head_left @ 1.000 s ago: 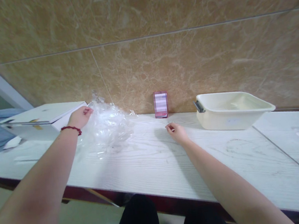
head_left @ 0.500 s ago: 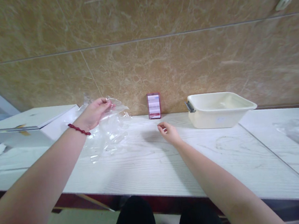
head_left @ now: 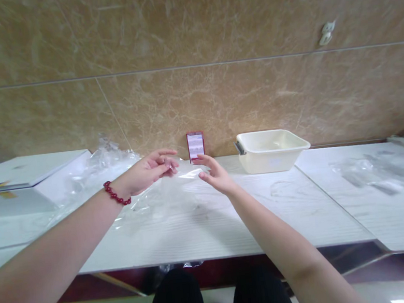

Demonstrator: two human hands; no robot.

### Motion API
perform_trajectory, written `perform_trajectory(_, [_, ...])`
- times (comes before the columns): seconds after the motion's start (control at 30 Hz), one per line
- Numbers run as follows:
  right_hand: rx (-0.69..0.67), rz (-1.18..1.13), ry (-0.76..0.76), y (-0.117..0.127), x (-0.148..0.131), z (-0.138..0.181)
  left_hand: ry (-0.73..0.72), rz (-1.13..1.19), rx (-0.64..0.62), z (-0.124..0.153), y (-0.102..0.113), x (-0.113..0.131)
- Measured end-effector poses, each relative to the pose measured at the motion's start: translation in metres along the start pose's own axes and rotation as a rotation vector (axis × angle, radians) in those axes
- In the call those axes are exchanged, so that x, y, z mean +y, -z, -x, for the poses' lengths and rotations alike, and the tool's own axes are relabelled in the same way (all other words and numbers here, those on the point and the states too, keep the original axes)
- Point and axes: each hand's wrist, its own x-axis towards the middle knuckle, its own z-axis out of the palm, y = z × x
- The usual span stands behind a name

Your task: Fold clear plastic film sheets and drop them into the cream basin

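Observation:
A clear plastic bag (head_left: 163, 199) hangs from my left hand (head_left: 149, 171), which wears a red beaded bracelet (head_left: 116, 194). The thumb and a fingertip pinch the bag's upper edge while another finger points out to the right. My right hand (head_left: 216, 175) is close to the bag's right end, with thumb and fingers apart and nothing seen between them. Whether its fingertips touch the film is hard to tell. More clear plastic bags (head_left: 105, 165) lie in a loose heap behind my left wrist.
A phone (head_left: 196, 145) with a red edge leans against the marble wall. To its right stands a cream plastic bin (head_left: 267, 162) with a grey handle. A white box (head_left: 18, 199) is at the left; crumpled clear plastic (head_left: 386, 172) lies on the right side of the white table (head_left: 212, 238).
My left hand has moved right with the bag, drawing it out from the heap toward my right hand. My right hand's fingers have spread. The view has turned slightly.

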Motion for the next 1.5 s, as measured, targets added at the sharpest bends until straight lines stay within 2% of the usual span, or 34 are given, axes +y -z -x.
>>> perform_trajectory(0.13, [-0.113, 0.044, -0.134, 0.011, -0.031, -0.007, -0.005, 0.023, 0.017, 0.005, -0.002, 0.005])
perform_trajectory(0.23, [-0.151, 0.118, -0.247, 0.021, -0.049, -0.015, 0.015, 0.033, 0.048, 0.009, -0.003, 0.008])
perform_trajectory(0.33, [-0.177, 0.166, -0.294, 0.031, -0.066, -0.023, 0.033, 0.008, 0.064, 0.010, -0.005, 0.012])
perform_trajectory(0.4, [-0.195, 0.189, -0.318, 0.036, -0.076, -0.029, 0.024, -0.114, 0.131, 0.008, -0.009, 0.014])
perform_trajectory(0.47, [-0.196, 0.224, -0.367, 0.038, -0.082, -0.035, 0.019, -0.349, 0.225, 0.002, -0.012, 0.013])
perform_trajectory(0.57, [-0.131, 0.321, -0.443, 0.038, -0.083, -0.045, -0.008, -0.660, 0.296, -0.015, -0.012, 0.006])
perform_trajectory(0.67, [-0.055, 0.412, -0.469, 0.039, -0.075, -0.056, -0.038, -0.632, 0.248, -0.037, -0.006, -0.006])
perform_trajectory(0.77, [-0.005, 0.534, -0.432, 0.044, -0.063, -0.066, 0.063, -0.486, 0.200, -0.056, -0.001, -0.015])
perform_trajectory(0.87, [0.065, 0.676, -0.347, 0.050, -0.051, -0.076, 0.162, -0.330, 0.235, -0.072, -0.002, -0.016])
perform_trajectory(0.93, [0.109, 0.748, -0.292, 0.054, -0.047, -0.083, 0.159, -0.223, 0.275, -0.081, -0.004, -0.013])
perform_trajectory(1.03, [0.156, 0.807, -0.191, 0.060, -0.046, -0.091, 0.075, -0.149, 0.328, -0.093, -0.007, -0.010])
perform_trajectory(1.17, [0.190, 0.821, -0.066, 0.066, -0.051, -0.087, -0.121, -0.319, 0.359, -0.101, -0.004, -0.013])
perform_trajectory(1.27, [0.164, 0.805, -0.010, 0.068, -0.051, -0.076, -0.248, -0.466, 0.323, -0.097, -0.001, -0.019])
perform_trajectory(1.5, [0.085, 0.758, 0.013, 0.055, -0.035, -0.026, -0.264, -0.559, 0.196, -0.058, -0.005, -0.048])
